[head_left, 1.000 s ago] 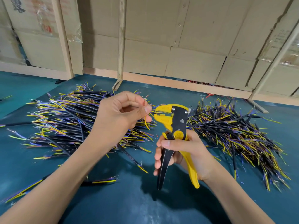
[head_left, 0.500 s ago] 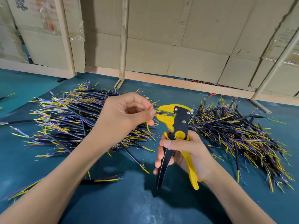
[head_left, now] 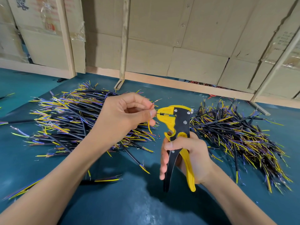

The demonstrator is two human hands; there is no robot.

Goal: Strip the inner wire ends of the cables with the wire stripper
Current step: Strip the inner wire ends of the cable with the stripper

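Observation:
My left hand pinches the thin inner wires of a cable between thumb and fingers. One wire end lies in the jaws of the yellow and black wire stripper; a yellow strand hangs below my thumb and a red strand sticks up. My right hand grips the stripper's handles upright, jaws pointing left toward my left hand. The cable's black jacket is hidden behind my left hand.
A big pile of black cables with yellow and purple ends lies left on the teal mat; another pile lies right. Loose cables lie near my left forearm. Cardboard boxes and wooden posts stand behind.
My left hand has moved right and brought the wire end into the stripper's jaws. The stripper's handles have come closer together.

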